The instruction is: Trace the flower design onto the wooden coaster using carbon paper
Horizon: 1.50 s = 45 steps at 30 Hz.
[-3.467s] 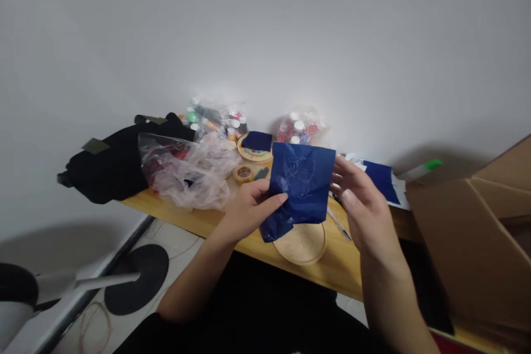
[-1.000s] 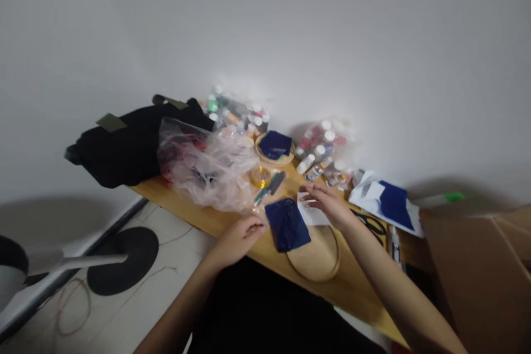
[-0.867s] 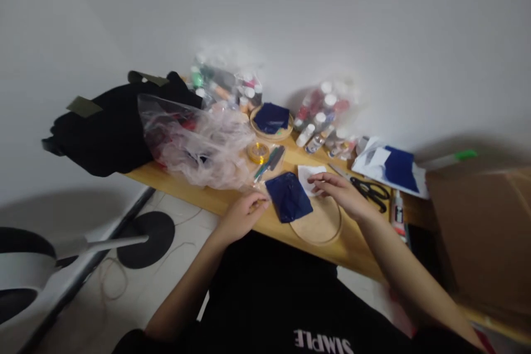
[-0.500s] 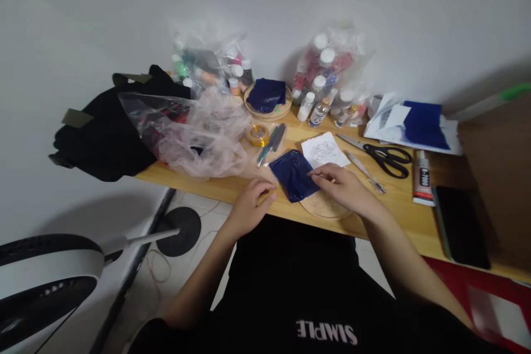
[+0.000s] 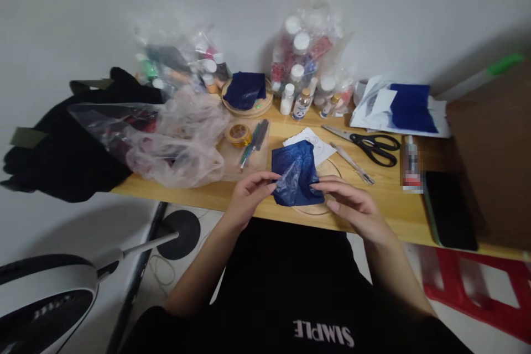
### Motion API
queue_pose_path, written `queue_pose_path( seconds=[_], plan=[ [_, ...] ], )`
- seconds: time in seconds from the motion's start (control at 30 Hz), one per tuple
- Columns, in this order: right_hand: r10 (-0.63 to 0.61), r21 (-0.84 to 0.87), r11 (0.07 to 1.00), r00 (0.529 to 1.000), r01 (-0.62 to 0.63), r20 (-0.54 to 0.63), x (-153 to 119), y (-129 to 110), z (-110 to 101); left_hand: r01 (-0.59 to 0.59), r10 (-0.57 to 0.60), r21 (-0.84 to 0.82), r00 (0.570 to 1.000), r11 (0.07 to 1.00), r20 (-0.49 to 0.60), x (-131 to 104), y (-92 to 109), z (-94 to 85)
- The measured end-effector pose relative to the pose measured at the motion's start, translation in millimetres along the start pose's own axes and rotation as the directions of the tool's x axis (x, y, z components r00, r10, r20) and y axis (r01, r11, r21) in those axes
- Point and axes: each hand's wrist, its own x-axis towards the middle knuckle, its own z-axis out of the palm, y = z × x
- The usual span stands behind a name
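A thin, creased sheet of dark blue carbon paper (image 5: 295, 157) is raised a little over the table's front edge. My left hand (image 5: 249, 199) pinches its left edge between thumb and forefinger. At the right edge, the fingertips of my right hand (image 5: 357, 207) close on the sheet, with the thumb lower and apart from them. Partly under the sheet lies a round wooden disc (image 5: 327, 209) with faint lines. Behind it, a white paper with a line drawing (image 5: 321, 146) is partly covered. A pen (image 5: 352, 164) lies to the right of the drawing.
Black-handled scissors (image 5: 369, 146), a glue tube (image 5: 411, 163) and a phone (image 5: 450, 210) lie to the right. Yellow tape (image 5: 238, 135) and a crumpled plastic bag (image 5: 178, 149) are on the left. Small bottles (image 5: 302, 104) stand at the back. A fan (image 5: 45, 293) is at lower left.
The carbon paper has been turned and lifted so it covers part of the drawing. My left hand has come to its left edge and taken hold. The view has shifted right.
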Motion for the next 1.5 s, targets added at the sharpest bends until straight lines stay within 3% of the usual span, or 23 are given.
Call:
queue_pose_path(
  seconds=[0.2,0.27,0.33,0.4,0.47,0.6,0.8,1.03,1.2,1.4,1.5],
  plan=[
    [0.012,-0.089,0.996,0.999,-0.017,-0.049,10.2,4.2,-5.4,-0.102,0.104,0.027,0.99,0.994,-0.095,8.0,2.5,9.4],
    [-0.037,-0.248,0.969,0.992,0.005,-0.124,16.8,10.0,-14.4,-0.138,0.146,0.07,0.98,0.988,-0.134,7.8,3.8,8.5],
    [-0.148,-0.499,0.865,0.979,0.059,-0.139,23.9,17.9,-26.5,-0.164,0.183,0.121,0.969,0.979,-0.166,7.6,4.7,5.6],
    [-0.233,-0.684,0.712,0.972,0.159,-0.016,31.0,25.4,-38.4,-0.182,0.215,0.175,0.957,0.968,-0.194,7.9,4.6,2.2],
    [-0.262,-0.764,0.593,0.958,0.255,0.117,37.6,30.1,-47.2,-0.189,0.24,0.23,0.945,0.955,-0.221,9.1,3.1,-0.6],
    [-0.273,-0.795,0.494,0.931,0.351,0.241,48.0,30.7,-54.0,-0.173,0.277,0.34,0.918,0.924,-0.285,12.9,-2.8,-2.6],
    [-0.234,-0.805,0.492,0.94,0.333,0.246,60.6,32.8,-58.1,-0.163,0.336,0.462,0.885,0.872,-0.322,19.4,-4.7,0.9],
    [-0.221,-0.723,0.626,0.956,0.291,0.193,61.3,47.1,-56.9,-0.161,0.383,0.547,0.867,0.821,-0.32,19.2,-1.7,5.3],
    [-0.219,-0.703,0.654,0.959,0.28,0.178,55.9,52.0,-56.0,-0.144,0.367,0.546,0.871,0.825,-0.326,15.5,-9.7,8.9],
    [-0.265,-0.706,0.625,0.941,0.335,0.212,52.4,56.3,-55.0,-0.096,0.318,0.527,0.882,0.844,-0.349,11.9,-20.7,12.6],
    [-0.228,-0.695,0.656,0.955,0.295,0.19,52.2,54.5,-54.4,-0.085,0.319,0.534,0.876,0.841,-0.362,11.4,-22.9,13.9]
  ],
)
